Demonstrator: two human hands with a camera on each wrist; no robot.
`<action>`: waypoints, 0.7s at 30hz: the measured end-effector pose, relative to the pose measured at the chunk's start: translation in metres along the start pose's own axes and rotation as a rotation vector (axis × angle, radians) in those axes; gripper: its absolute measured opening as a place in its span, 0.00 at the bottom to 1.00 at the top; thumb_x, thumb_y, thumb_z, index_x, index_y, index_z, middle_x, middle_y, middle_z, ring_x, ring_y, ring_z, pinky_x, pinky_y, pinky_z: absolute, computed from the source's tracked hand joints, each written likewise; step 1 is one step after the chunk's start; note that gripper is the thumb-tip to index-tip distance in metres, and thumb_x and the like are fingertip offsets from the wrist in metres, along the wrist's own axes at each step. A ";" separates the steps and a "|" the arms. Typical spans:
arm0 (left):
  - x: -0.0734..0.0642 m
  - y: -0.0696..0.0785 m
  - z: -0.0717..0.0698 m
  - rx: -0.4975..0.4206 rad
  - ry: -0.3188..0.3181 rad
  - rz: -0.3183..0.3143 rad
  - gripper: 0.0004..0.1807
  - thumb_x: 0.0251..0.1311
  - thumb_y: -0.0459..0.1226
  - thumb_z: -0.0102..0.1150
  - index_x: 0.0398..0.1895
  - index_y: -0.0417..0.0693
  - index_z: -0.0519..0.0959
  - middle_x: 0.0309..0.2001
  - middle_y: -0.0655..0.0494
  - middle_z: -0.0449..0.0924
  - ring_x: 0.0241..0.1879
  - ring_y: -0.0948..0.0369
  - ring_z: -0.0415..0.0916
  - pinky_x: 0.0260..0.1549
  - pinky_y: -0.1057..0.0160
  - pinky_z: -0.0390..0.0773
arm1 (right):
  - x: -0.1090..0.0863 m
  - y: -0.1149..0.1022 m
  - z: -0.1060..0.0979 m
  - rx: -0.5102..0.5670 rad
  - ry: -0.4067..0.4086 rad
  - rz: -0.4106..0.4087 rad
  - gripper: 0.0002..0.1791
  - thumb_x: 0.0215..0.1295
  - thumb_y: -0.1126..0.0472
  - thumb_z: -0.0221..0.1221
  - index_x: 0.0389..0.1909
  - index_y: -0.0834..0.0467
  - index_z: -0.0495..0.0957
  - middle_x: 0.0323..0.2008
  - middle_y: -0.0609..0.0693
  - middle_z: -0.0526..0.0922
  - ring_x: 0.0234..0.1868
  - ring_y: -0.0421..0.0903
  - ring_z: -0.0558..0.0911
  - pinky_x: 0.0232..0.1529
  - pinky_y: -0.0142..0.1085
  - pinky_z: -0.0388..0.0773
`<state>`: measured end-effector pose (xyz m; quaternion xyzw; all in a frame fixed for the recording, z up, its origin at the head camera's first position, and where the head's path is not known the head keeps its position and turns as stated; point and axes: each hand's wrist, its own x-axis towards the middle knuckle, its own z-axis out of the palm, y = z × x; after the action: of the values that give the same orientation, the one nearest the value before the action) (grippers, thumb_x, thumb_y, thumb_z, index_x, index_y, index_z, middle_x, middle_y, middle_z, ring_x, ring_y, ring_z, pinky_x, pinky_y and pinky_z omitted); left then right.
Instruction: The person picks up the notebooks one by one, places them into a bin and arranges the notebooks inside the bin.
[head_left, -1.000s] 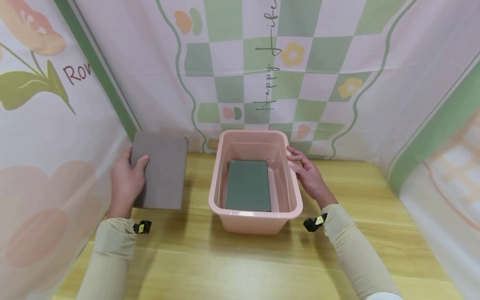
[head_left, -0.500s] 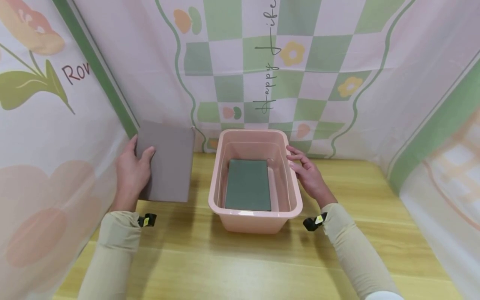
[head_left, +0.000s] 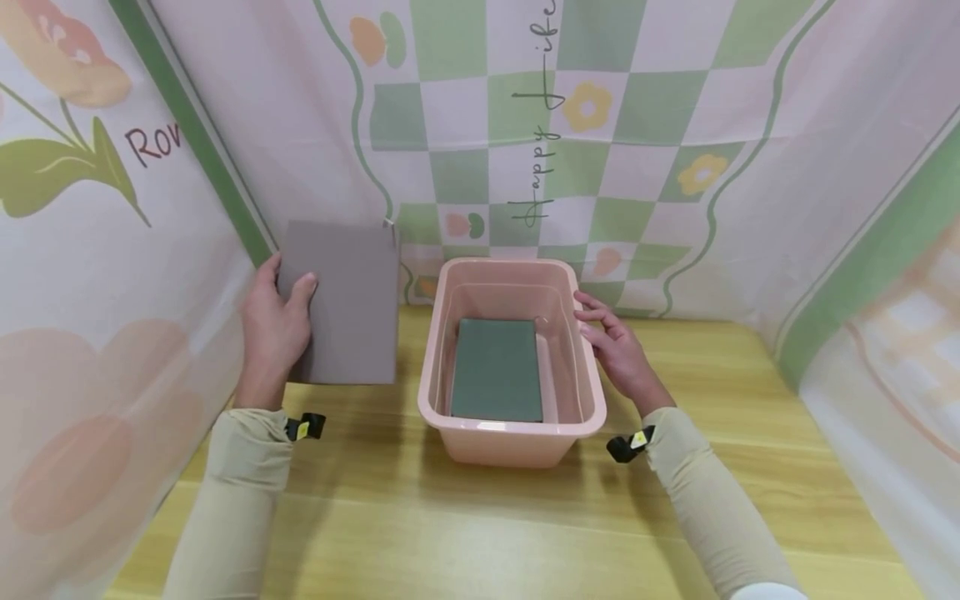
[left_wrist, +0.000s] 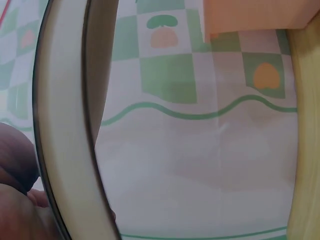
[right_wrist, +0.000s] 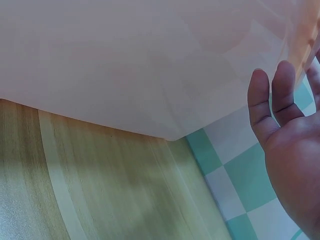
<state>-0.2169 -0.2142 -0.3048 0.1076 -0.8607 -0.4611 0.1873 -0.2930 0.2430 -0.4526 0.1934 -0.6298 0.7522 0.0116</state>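
At the left in the head view, my left hand (head_left: 276, 327) grips a grey hardcover book (head_left: 348, 304) by its left edge. The thumb lies over the front cover and the other fingers are mostly hidden behind. The left wrist view catches the book's cream page block (left_wrist: 65, 110) edge-on between dark cover edges. A pink plastic bin (head_left: 506, 446) stands on the table, right of the book. Inside it a dark green book (head_left: 497, 369) lies flat. With fingers loosely extended, my right hand (head_left: 619, 354) touches the bin's right rim; the right wrist view has them along its outer wall.
The bin stands on a light wood table (head_left: 480, 533). Close behind it hangs a green-checked patterned cloth (head_left: 517, 150), and more cloth encloses the left and right sides.
My left hand has carried the grey book upward in the head view and a little right, towards the bin. The right hand, bin and green book have stayed in place.
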 end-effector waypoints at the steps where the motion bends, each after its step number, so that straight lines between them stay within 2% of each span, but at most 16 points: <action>1: 0.000 0.002 0.001 -0.007 -0.001 -0.001 0.38 0.77 0.52 0.46 0.83 0.49 0.49 0.81 0.46 0.52 0.80 0.50 0.51 0.77 0.44 0.57 | 0.000 0.000 0.000 -0.001 -0.002 -0.004 0.10 0.77 0.64 0.54 0.49 0.50 0.82 0.72 0.38 0.67 0.68 0.33 0.72 0.53 0.26 0.82; 9: 0.003 0.015 0.009 -0.034 -0.017 0.011 0.39 0.77 0.53 0.46 0.83 0.50 0.49 0.81 0.46 0.53 0.80 0.50 0.53 0.76 0.44 0.59 | 0.000 -0.001 0.000 -0.015 -0.002 -0.002 0.10 0.77 0.64 0.54 0.49 0.49 0.82 0.72 0.37 0.67 0.68 0.33 0.71 0.54 0.26 0.81; 21: 0.004 0.035 0.027 -0.063 -0.028 -0.018 0.36 0.77 0.51 0.47 0.82 0.54 0.51 0.79 0.45 0.59 0.75 0.49 0.62 0.73 0.42 0.65 | 0.000 0.000 0.000 -0.009 -0.003 -0.011 0.09 0.76 0.63 0.55 0.49 0.49 0.82 0.72 0.38 0.67 0.69 0.33 0.69 0.53 0.26 0.81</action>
<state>-0.2324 -0.1760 -0.2887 0.1028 -0.8474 -0.4909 0.1744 -0.2926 0.2431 -0.4527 0.1978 -0.6323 0.7489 0.0157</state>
